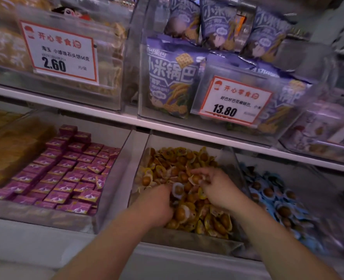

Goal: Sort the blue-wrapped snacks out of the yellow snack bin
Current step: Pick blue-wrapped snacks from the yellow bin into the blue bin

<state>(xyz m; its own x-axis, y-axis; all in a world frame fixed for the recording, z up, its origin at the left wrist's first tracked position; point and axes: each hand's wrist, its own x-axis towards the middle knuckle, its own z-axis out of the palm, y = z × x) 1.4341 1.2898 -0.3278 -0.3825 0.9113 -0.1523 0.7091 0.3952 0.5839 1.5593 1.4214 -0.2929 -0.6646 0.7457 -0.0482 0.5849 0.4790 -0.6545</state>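
Our left hand (pixel 157 205) digs curled into the yellow bin (pixel 189 240); whether it grips anything we cannot tell. Our right hand (pixel 215 188) pinches a yellow snack (pixel 196 178). No blue-wrapped snacks show there; raking could bury them. The blue pile (pixel 276 199) lies rightward.

A white shelf board (pixel 106 110) is seen crossing the frame from left to right. Clear acrylic bins (pixel 114 63) are ranged above and below it. A red-bordered white price card (pixel 59 51) is fixed at upper left; lighting is dim.
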